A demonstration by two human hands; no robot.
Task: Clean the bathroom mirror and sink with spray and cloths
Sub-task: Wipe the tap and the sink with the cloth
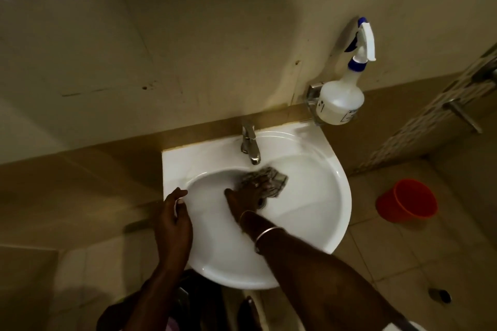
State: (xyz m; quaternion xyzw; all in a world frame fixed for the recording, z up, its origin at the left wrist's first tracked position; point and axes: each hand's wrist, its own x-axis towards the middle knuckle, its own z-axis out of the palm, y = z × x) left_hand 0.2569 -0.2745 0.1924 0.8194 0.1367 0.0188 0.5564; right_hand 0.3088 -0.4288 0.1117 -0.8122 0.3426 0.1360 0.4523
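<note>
The right hand (250, 193) lies flat with spread fingers on the grey cloth (278, 179), pressing it to the back of the sink (330, 196) bowl, just in front of the tap (248, 142). The rest of the bowl lies nearer the person and rightward. The left hand (172, 217) rests loosely curled at the left rim; whether it grips is unclear. The spray bottle (340, 99) hangs beyond the back right corner.
</note>
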